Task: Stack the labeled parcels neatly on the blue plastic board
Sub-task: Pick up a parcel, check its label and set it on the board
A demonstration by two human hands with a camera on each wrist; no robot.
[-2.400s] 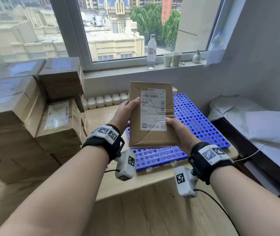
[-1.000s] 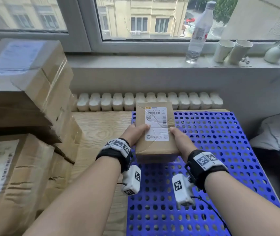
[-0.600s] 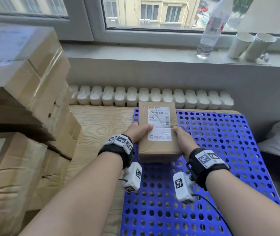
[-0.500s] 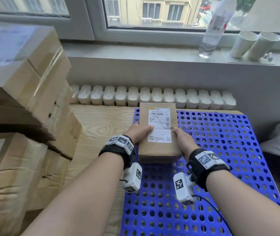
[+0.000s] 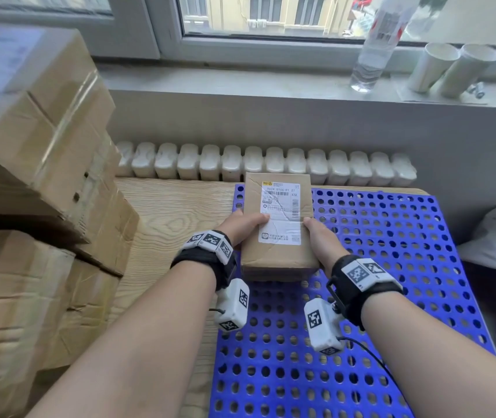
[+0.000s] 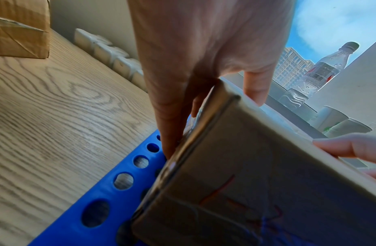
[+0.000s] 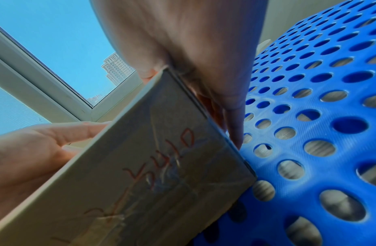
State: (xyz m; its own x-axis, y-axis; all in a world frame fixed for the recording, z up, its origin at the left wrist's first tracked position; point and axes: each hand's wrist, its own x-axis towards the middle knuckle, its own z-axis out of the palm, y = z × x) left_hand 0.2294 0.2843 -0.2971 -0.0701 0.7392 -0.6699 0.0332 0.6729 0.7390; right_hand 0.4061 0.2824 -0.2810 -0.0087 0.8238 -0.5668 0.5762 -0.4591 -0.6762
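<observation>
A small brown labeled parcel lies at the far left corner of the blue perforated board, white label up. My left hand grips its left side, thumb on top and fingers down the side wall. My right hand grips the right side the same way. In the left wrist view the parcel sits just over the board's edge. In the right wrist view its near face carries red handwriting, and the fingertips reach down to the board.
Tall stacks of taped cardboard parcels stand on the wooden table to the left. A white radiator runs behind the board. A water bottle and two paper cups stand on the windowsill.
The parcel came down from mid-air onto the board's far left corner and has since stayed there. Both hands keep their hold; my head has moved closer.
</observation>
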